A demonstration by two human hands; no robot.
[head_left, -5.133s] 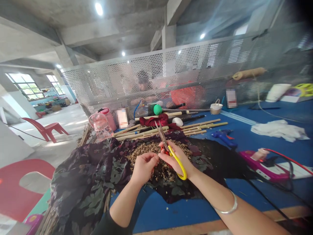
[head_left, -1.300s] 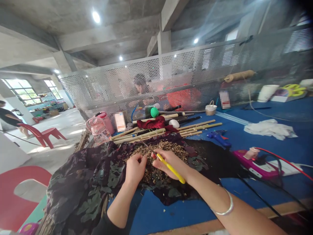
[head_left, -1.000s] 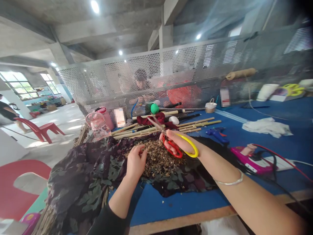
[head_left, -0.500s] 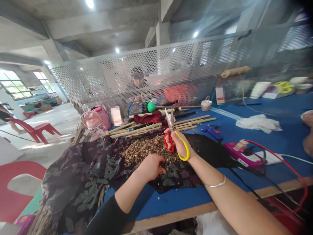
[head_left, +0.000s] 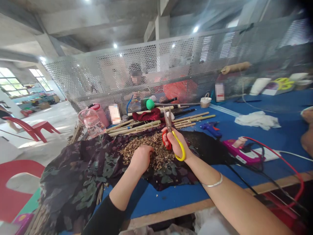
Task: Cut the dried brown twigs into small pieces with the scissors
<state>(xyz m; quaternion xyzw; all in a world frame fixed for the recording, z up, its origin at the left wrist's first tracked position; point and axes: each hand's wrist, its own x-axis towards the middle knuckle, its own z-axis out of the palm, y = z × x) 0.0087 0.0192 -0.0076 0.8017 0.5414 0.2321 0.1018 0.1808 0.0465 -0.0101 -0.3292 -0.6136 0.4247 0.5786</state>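
Observation:
My right hand (head_left: 176, 143) grips a pair of scissors (head_left: 182, 150) by the red and yellow handles. The blades point up and away, slightly apart. A heap of small brown dried pieces (head_left: 133, 147) lies on a dark patterned cloth (head_left: 80, 176). Into the middle of this heap reaches my left hand (head_left: 142, 157), fingers curled down and closed. The fingertips are partly hidden, and I cannot make out what is between them.
Bamboo sticks (head_left: 137, 129) and a dark red cloth (head_left: 149, 115) lie behind the heap. Left of them stands a pink bottle (head_left: 101, 114). To the right are a blue glue gun (head_left: 211, 129), a magenta power strip (head_left: 242, 151) with cables and white tissue (head_left: 258, 120). A perforated screen (head_left: 110, 71) separates a person opposite.
My left hand has moved left and slightly away from me, further into the heap, and its fingers have curled in. The scissors have shifted slightly left, still in my right hand.

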